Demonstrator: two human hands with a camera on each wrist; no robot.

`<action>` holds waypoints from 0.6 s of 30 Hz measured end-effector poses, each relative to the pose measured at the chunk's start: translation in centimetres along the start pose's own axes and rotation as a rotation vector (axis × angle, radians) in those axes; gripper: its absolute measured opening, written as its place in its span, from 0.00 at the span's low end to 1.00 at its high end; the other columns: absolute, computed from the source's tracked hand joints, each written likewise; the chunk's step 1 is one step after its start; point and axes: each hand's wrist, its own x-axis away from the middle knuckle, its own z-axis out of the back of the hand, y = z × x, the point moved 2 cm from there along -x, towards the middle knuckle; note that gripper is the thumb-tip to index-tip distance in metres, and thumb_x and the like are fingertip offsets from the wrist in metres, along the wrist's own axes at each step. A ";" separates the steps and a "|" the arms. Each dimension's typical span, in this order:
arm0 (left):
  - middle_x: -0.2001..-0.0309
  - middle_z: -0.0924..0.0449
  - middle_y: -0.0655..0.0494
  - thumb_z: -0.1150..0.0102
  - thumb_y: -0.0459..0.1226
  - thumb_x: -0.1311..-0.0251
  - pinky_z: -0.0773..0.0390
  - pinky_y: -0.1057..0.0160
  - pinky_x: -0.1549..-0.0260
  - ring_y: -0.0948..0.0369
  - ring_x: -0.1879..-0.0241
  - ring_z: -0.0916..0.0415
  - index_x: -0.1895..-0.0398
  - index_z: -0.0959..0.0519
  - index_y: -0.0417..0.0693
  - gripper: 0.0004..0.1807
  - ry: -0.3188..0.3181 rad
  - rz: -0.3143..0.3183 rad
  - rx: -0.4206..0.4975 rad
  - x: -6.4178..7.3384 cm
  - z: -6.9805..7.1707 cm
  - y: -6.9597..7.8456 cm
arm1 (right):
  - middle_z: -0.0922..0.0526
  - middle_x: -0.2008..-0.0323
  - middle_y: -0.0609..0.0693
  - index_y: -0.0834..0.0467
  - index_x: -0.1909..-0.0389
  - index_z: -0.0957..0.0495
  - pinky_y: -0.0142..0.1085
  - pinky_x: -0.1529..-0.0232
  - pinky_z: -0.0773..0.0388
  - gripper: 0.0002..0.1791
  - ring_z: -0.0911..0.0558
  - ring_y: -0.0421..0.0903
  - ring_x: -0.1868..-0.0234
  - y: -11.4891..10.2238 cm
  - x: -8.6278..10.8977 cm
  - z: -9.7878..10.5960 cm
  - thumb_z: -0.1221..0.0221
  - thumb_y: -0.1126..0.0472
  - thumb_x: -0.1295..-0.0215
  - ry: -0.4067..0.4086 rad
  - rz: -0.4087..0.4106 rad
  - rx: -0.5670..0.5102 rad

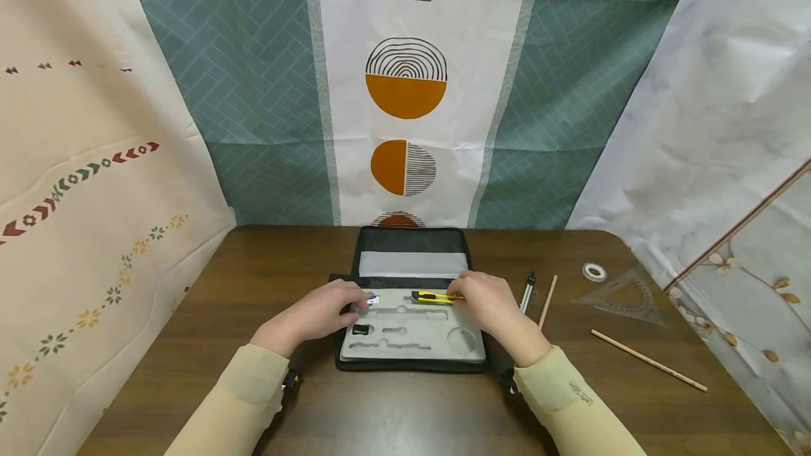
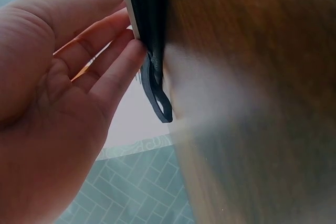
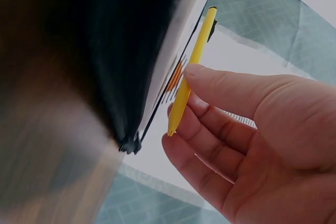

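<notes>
A black zip case [image 1: 412,366] lies unfolded on the table, its grey foam insert [image 1: 437,319] cut with shaped recesses. My right hand [image 1: 488,305] pinches a yellow utility knife [image 1: 437,297] between thumb and fingers, above the upper right of the foam. In the right wrist view the knife [image 3: 197,56] is held apart from the case edge. My left hand [image 1: 323,312] rests at the case's left side, fingers fairly straight, by a small white-and-blue eraser [image 1: 374,299]. The left wrist view hides the fingertips behind the case edge. A small black sharpener [image 1: 360,329] sits in the foam.
Right of the case lie a compass [image 1: 528,292], a pencil [image 1: 548,300], a roll of white tape [image 1: 594,272], a clear set square [image 1: 624,298] and another wooden pencil [image 1: 649,360]. A black strap loop [image 2: 157,98] sticks out from the case. Patterned cloths hang behind the table.
</notes>
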 end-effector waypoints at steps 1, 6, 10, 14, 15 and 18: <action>0.43 0.14 0.56 0.28 0.30 0.29 0.18 0.46 0.38 0.53 0.40 0.20 0.45 0.11 0.50 0.13 0.001 -0.002 -0.002 0.0 0.0 0.0 | 0.14 0.64 0.45 0.49 0.58 0.07 0.47 0.66 0.16 0.11 0.13 0.49 0.62 -0.1 0.0 0.0 0.21 0.66 0.37 0.003 0.005 -0.001; 0.43 0.14 0.55 0.28 0.30 0.29 0.18 0.46 0.38 0.52 0.40 0.20 0.45 0.11 0.50 0.12 0.003 -0.013 -0.007 -0.1 0.0 0.1 | 0.14 0.62 0.45 0.49 0.58 0.07 0.48 0.64 0.15 0.11 0.12 0.48 0.60 -0.4 -0.2 -0.2 0.21 0.66 0.37 0.003 0.025 -0.004; 0.42 0.14 0.55 0.28 0.30 0.28 0.19 0.46 0.37 0.53 0.40 0.20 0.45 0.11 0.49 0.13 -0.001 -0.005 -0.001 -0.1 0.0 0.1 | 0.14 0.62 0.45 0.49 0.58 0.06 0.48 0.62 0.14 0.11 0.12 0.49 0.59 -0.6 -0.3 -0.4 0.21 0.67 0.37 -0.010 0.021 -0.012; 0.42 0.14 0.55 0.28 0.30 0.29 0.19 0.46 0.37 0.53 0.40 0.20 0.44 0.11 0.49 0.13 -0.004 0.008 0.005 0.0 0.1 0.1 | 0.14 0.63 0.45 0.49 0.58 0.06 0.48 0.63 0.15 0.11 0.12 0.49 0.60 -0.8 -0.4 -0.5 0.21 0.67 0.37 -0.024 0.016 -0.027; 0.42 0.14 0.55 0.28 0.30 0.29 0.19 0.46 0.37 0.53 0.40 0.20 0.44 0.11 0.49 0.13 -0.003 0.006 0.004 0.0 0.2 0.1 | 0.14 0.63 0.46 0.49 0.58 0.06 0.48 0.64 0.15 0.11 0.12 0.49 0.60 -0.8 -0.4 -0.5 0.21 0.67 0.37 -0.025 0.017 -0.028; 0.43 0.14 0.56 0.27 0.30 0.29 0.18 0.46 0.38 0.52 0.40 0.20 0.45 0.11 0.49 0.13 -0.002 0.002 0.002 0.0 0.2 0.1 | 0.15 0.64 0.45 0.50 0.58 0.07 0.47 0.65 0.15 0.11 0.12 0.49 0.61 -0.9 -0.5 -0.7 0.21 0.67 0.37 -0.024 0.020 -0.029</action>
